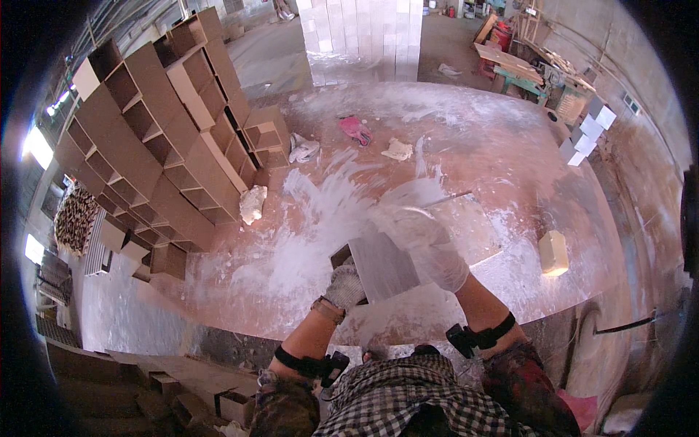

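Observation:
A box with a grey, smooth top face [386,268] is tilted just above the work table [320,266] in front of me. My left hand [345,287], in a knitted work glove, is closed on the box's left side, where a dark open end shows. At the box's right edge, my right hand [440,255] is in a whitish covering and smeared by motion. Its fingers and anything in them cannot be made out. Beneath that hand lies a pale flat board [477,226]. White powder or paint streaks the reddish tabletop.
Stacked brown open-fronted boxes [145,138] rise at the left. Crumpled rags [253,204] and a pink cloth [355,130] lie on the table; a yellowish block-shaped container [553,253] stands at the right. A stack of whitish boxes [360,40] stands beyond, with small grey-white boxes [586,135] far right.

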Demonstrator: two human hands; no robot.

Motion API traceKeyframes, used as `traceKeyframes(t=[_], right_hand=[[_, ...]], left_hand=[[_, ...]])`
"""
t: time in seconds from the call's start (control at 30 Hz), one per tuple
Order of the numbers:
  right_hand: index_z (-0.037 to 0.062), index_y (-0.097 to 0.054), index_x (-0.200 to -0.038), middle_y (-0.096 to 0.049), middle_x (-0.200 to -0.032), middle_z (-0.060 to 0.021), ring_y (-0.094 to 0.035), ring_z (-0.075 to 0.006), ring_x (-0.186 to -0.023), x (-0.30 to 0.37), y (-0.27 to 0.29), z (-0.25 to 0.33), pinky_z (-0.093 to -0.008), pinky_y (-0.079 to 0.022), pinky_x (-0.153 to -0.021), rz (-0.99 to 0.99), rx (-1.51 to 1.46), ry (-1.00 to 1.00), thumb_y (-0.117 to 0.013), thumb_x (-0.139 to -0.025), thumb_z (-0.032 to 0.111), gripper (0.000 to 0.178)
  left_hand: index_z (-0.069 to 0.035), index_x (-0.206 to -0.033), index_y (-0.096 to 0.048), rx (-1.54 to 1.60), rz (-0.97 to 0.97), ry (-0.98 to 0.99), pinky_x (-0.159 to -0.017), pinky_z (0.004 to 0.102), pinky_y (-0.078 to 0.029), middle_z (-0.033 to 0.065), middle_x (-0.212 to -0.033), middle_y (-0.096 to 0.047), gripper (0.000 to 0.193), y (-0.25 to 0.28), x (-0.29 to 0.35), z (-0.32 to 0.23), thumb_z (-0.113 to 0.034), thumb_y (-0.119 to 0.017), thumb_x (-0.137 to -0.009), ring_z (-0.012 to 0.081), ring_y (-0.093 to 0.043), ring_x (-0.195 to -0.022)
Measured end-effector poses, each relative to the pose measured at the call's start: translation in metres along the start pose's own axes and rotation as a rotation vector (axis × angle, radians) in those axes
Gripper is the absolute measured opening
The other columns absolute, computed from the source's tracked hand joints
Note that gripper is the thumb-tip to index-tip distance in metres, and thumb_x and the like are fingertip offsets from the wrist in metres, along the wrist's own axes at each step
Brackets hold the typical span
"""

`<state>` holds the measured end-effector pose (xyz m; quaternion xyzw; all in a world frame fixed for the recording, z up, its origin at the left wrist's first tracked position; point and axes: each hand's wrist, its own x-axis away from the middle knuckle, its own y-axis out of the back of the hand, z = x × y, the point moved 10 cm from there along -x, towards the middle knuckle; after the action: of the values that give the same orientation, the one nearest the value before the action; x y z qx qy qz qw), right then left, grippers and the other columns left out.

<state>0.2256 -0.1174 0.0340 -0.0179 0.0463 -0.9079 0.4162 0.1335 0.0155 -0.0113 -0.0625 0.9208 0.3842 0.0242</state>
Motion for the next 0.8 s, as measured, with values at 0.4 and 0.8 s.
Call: traceKeyframes(t=[0.4, 0.8], right_hand=[[0.0005, -0.057, -0.109, -0.058, -0.11, -0.0131, -0.054, -0.0253, -0.106, 0.097, -0.113, 0.1, -0.0363, -0.04, -0.095, 0.335, 0.705, 0.814, -0.051, -0.092, 0.031, 0.036], [0.0014, -0.056, -0.111, -0.057, -0.105, -0.0104, -0.054, -0.0205, -0.105, 0.091, -0.011, 0.116, -0.0311, -0.042, -0.093, -0.334, -0.252, 0.389, -0.065, -0.081, 0.022, 0.038]], left_hand=[[-0.006, -0.118, -0.056, -0.213, 0.089, 0.003, -0.093, 0.033, -0.043, 0.0092, -0.116, -0.059, 0.034, 0.034, -0.006, 0.011, -0.023, -0.052, -0.089, 0.021, -0.055, -0.108], [-0.009, -0.122, -0.049, 1.529, 0.206, 0.181, -0.085, 0.0334, -0.049, 0.0058, -0.117, -0.056, 0.029, -0.014, -0.024, 0.008, -0.017, -0.044, -0.095, 0.0197, -0.057, -0.101]])
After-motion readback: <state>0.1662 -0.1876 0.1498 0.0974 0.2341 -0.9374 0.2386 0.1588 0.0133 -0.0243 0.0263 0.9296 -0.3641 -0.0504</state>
